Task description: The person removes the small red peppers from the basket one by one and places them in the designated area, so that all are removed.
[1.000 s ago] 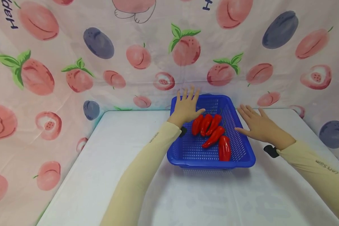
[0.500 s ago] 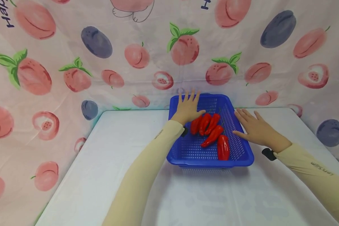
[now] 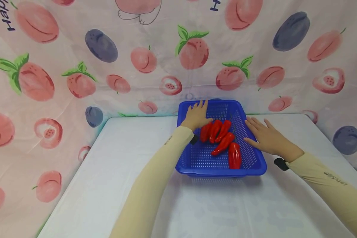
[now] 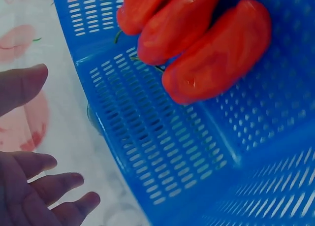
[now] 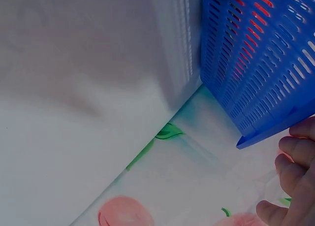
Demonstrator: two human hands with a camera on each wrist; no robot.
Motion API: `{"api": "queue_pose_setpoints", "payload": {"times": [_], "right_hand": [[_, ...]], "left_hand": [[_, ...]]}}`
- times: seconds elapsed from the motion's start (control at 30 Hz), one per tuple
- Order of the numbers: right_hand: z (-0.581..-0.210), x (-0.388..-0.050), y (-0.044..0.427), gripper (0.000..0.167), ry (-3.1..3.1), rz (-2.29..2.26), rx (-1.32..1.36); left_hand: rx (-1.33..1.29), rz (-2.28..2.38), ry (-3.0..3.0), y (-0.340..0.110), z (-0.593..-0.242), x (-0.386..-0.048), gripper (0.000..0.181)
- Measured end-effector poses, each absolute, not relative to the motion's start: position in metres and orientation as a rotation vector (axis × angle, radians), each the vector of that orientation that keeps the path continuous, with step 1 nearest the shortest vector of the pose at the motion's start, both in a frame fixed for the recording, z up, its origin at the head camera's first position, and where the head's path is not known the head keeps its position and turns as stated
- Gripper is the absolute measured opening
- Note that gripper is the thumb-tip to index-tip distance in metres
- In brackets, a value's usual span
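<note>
A blue plastic basket (image 3: 220,172) with perforated walls stands on the white table. Several glossy red peppers (image 3: 235,155) lie inside it; the left wrist view shows peppers (image 4: 216,53) close up, with thin green stems. My left hand (image 3: 196,116) reaches over the basket's rear left part, fingers apart and slightly bent, holding nothing. In the left wrist view the left hand's fingers (image 4: 44,206) are apart from the rim. My right hand (image 3: 267,138) is at the right rim with straight fingers. The right wrist view puts the right hand (image 5: 298,172) close beside the rim; contact is unclear.
A fruit-printed cloth (image 3: 148,33) hangs behind the table and along its left side, close to the basket's back edge. White table surface (image 3: 131,148) extends left, right and in front of the basket. Dark wrist devices (image 3: 281,164) sit at both cuffs.
My right hand has moved left, up to the basket's right rim. My left hand has lowered and its fingers have bent slightly. The basket and peppers keep their places; the view shifted slightly.
</note>
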State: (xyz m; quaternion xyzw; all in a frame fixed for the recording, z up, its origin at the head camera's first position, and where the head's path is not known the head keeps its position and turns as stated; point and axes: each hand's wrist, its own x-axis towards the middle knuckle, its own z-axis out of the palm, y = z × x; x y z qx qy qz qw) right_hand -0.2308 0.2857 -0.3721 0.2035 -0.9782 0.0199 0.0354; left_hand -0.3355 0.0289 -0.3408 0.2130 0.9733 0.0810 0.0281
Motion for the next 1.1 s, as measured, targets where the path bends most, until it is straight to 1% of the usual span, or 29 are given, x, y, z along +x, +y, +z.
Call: {"api": "queue_pose_setpoints", "payload": {"times": [0.23, 0.47, 0.57, 0.63, 0.73, 0.8, 1.03, 1.1], "right_hand": [[-0.37, -0.23, 0.284, 0.075, -3.026, 0.026, 0.633], [-0.369, -0.23, 0.284, 0.076, -3.041, 0.03, 0.624], [-0.369, -0.229, 0.284, 0.076, -3.045, 0.028, 0.624], [-0.368, -0.229, 0.284, 0.076, -3.045, 0.025, 0.624], [-0.368, -0.229, 0.285, 0.075, -3.047, 0.029, 0.624], [-0.368, -0.229, 0.286, 0.075, -3.045, 0.034, 0.625], [-0.372, -0.23, 0.285, 0.074, -3.031, 0.054, 0.633], [-0.373, -0.23, 0.286, 0.073, -3.019, 0.066, 0.633]], "left_hand": [[0.584, 0.766, 2.839, 0.018, -0.346, -0.344, 0.074], [0.536, 1.168, 2.602, 0.003, -0.347, -0.353, 0.066], [0.407, 1.321, 2.436, -0.002, -0.343, -0.356, 0.063], [0.318, 1.399, 2.318, -0.003, -0.334, -0.352, 0.057], [0.168, 1.496, 2.16, -0.001, -0.333, -0.36, 0.049], [0.118, 1.503, 2.103, 0.0, -0.335, -0.368, 0.045], [0.127, 1.222, 2.053, 0.008, -0.41, -0.459, 0.038], [0.094, 1.141, 2.065, 0.013, -0.423, -0.472, 0.038]]}}
